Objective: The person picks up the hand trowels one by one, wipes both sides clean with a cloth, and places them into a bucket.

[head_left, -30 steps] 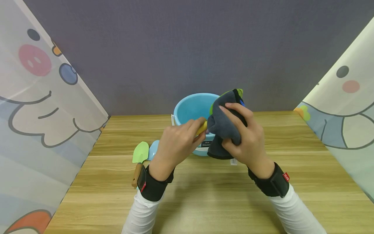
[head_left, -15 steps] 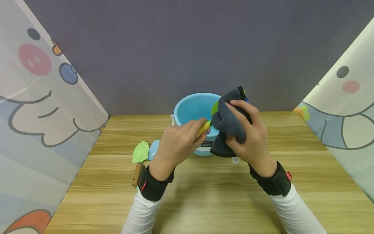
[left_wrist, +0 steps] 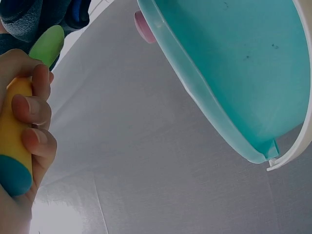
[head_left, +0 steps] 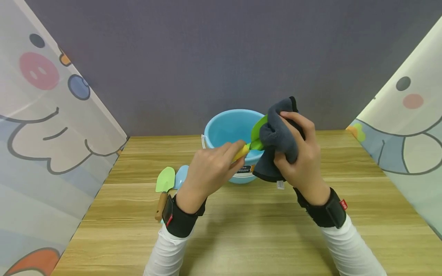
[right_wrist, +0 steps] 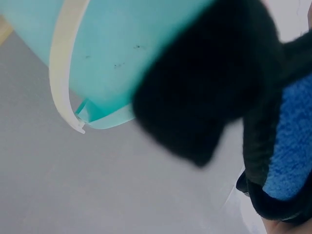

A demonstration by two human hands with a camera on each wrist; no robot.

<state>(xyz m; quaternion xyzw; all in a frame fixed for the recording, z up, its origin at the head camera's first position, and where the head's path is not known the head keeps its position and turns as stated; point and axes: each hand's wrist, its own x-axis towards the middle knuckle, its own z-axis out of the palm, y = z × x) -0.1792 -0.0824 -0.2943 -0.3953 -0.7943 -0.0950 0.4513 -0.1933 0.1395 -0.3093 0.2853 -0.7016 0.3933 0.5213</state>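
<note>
- I am seeing three small toy shovels: one in my hands, and a pale green one [head_left: 166,179] and a light blue one [head_left: 181,176] lying flat on the wooden table [head_left: 241,230].
- My left hand [head_left: 210,168] is pinching the yellow handle of the bright green plastic shovel [head_left: 257,134].
- My right hand [head_left: 300,157] is squeezing the soft dark grey cloth [head_left: 277,142] around its blade, above the round blue plastic bucket [head_left: 229,130], whose visible inside is holding nothing.

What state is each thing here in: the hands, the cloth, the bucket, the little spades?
Left hand: fingers curled round the yellow handle.
Green plastic toy spade with yellow handle: held over the bucket, blade partly wrapped in cloth.
Right hand: gripping the cloth.
Dark grey cloth: bunched round the blade.
Light blue plastic bucket: upright on the table.
Pale green wooden-handled spade: lying flat.
</note>
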